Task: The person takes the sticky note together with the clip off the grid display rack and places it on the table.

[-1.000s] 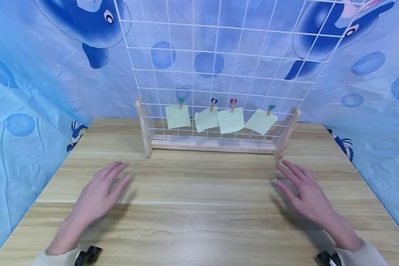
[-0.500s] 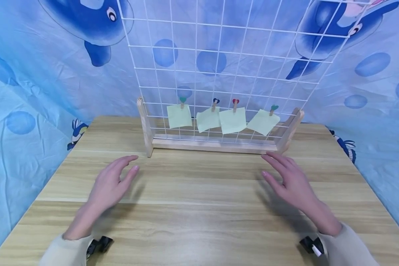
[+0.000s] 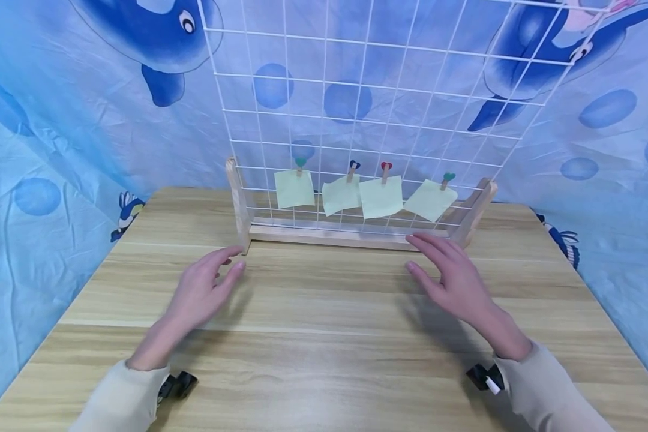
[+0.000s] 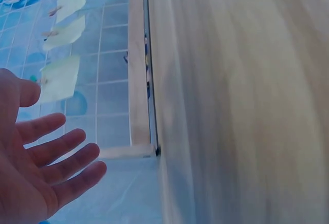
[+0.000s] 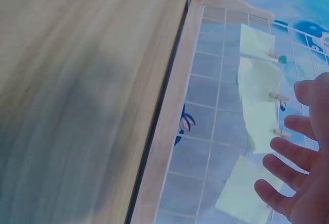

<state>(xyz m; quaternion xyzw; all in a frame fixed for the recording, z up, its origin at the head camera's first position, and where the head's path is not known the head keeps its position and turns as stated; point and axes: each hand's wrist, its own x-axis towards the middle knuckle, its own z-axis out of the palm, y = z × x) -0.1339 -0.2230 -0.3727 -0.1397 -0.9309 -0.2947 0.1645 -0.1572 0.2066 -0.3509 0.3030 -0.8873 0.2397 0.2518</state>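
Note:
My left hand (image 3: 202,291) hovers over the table in front of the rack's left foot, fingers relaxed and holding nothing. My right hand (image 3: 453,282) is over the table by the rack's right end, its fingertips overlapping the wooden base bar (image 3: 329,236) in the head view. Behind them stands a white wire grid (image 3: 364,129) in a wooden stand. Several pale green paper notes (image 3: 294,189) hang in a row low on it. Each is held by a small wooden clothespin (image 3: 386,174) topped with a green, blue or red heart. Both wrist views show spread, bare fingers.
The wood-grain table (image 3: 313,336) spans the space below the hands. A blue cloth (image 3: 59,132) printed with dolphins and bubbles hangs behind and at both sides. Black wrist cameras (image 3: 178,387) sit at the cuffs of light sleeves (image 3: 545,384).
Both hands have moved inward and forward, closer to the rack and to each other. The head view has shifted slightly. Notes and clothespins stay in place on the grid.

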